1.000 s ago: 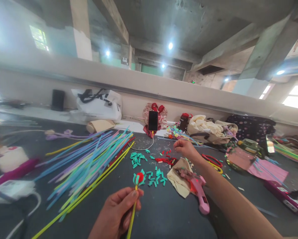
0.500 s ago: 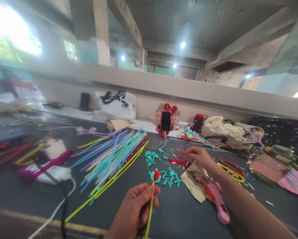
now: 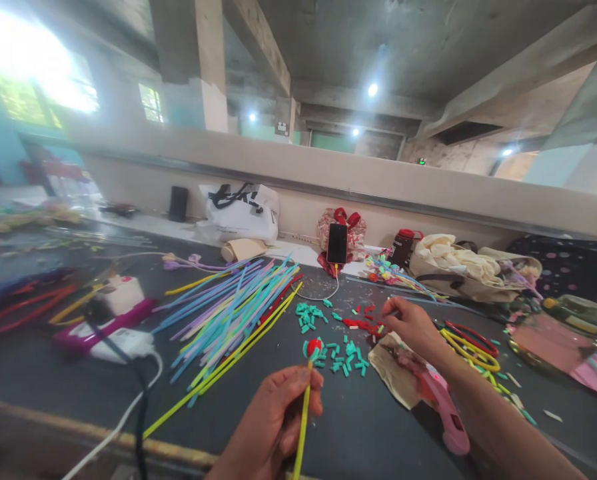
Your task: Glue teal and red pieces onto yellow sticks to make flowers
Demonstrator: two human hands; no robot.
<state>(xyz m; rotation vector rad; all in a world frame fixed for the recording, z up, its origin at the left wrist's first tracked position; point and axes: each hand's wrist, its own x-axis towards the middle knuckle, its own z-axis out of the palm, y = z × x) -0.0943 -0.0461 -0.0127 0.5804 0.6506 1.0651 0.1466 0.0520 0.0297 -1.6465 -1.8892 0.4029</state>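
My left hand (image 3: 278,413) is closed around a yellow pipe cleaner stem (image 3: 303,427) in the lower middle. At the stem's top sits a small head with a red centre (image 3: 315,347) and teal bits at its side. My right hand (image 3: 411,325) has its fingers drawn together at a pile of short red pieces (image 3: 361,325); whether a piece is between them I cannot make out. Short teal pieces (image 3: 349,357) lie around the head. A pink hot glue gun (image 3: 448,413) rests by my right forearm, its front on a beige sheet (image 3: 391,373).
Long coloured pipe cleaners (image 3: 238,313) are spread to the left. Scissors with red and yellow handles (image 3: 473,343) lie beyond my right forearm. A propped phone (image 3: 337,243), a white bag (image 3: 243,212) and a green-lidded jar (image 3: 578,317) stand farther off. A purple power strip (image 3: 73,340) trails cables.
The view has shifted slightly, so everything sits a little farther right. My right fingertips have dipped toward the red pieces. The red-and-teal head has turned a little in my left hand.
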